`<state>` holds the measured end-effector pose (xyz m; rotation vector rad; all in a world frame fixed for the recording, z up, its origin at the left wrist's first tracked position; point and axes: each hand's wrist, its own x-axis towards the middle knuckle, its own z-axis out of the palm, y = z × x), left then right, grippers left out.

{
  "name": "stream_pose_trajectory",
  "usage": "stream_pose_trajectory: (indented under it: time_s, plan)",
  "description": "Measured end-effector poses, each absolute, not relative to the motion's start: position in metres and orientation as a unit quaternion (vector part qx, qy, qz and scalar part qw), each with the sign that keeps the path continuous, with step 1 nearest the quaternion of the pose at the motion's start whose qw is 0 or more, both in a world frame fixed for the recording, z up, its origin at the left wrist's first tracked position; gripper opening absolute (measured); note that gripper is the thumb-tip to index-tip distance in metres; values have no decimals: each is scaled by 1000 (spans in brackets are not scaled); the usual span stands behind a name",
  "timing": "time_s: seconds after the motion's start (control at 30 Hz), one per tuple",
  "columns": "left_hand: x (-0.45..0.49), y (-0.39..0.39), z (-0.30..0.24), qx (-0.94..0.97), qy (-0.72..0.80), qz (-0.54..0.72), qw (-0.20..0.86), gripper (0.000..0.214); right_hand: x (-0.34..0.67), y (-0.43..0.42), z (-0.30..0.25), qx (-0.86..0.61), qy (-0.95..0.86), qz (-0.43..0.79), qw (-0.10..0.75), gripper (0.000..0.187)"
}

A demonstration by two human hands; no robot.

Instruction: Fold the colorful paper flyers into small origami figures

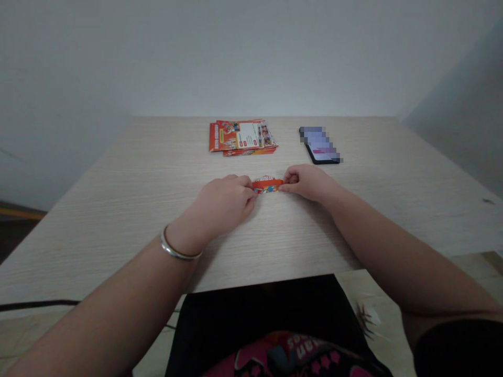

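Note:
A small folded piece of red printed paper point(267, 185) lies on the light wooden table point(118, 209), held at both ends. My left hand point(220, 207), with a silver bangle on the wrist, is closed and pinches its left end. My right hand point(308, 182) is closed too and pinches the right end. Only a short strip of the paper shows between the fingers.
A stack of red printed leaflets point(241, 137) lies farther back on the table. A dark phone point(320, 145) with a lit screen lies to their right. A black cable point(35, 304) runs along the table's near left edge. White walls stand behind.

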<state>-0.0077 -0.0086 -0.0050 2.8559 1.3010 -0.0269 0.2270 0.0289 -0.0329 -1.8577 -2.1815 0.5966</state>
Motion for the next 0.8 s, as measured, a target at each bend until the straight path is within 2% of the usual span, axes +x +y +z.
stream_pose_trajectory:
  time_s: [0.1, 0.23, 0.33, 0.5, 0.6, 0.7, 0.8]
  plan:
    - [-5, -10, -6, 922, 387, -2, -28, 36, 227, 29, -32, -629, -741, 207, 114, 18]
    - [-4, -13, -9, 924, 378, 20, -52, 33, 225, 25, -29, -635, -741, 182, 126, 28]
    - [-6, -13, -12, 923, 378, 29, -59, 34, 221, 21, -25, -630, -747, 175, 120, 24]
    - [-9, -9, -16, 920, 389, 34, -48, 34, 217, 14, -25, -548, -788, 250, 131, 22]
    - [-11, -6, -18, 919, 390, 50, -19, 36, 219, 16, -30, -498, -811, 254, 171, 20]
    - [-12, -3, -19, 921, 383, 72, 12, 37, 221, 22, -36, -480, -818, 194, 249, 5]
    - [-12, -2, -22, 919, 380, 95, 51, 36, 223, 28, -43, -418, -852, 149, 280, 11]
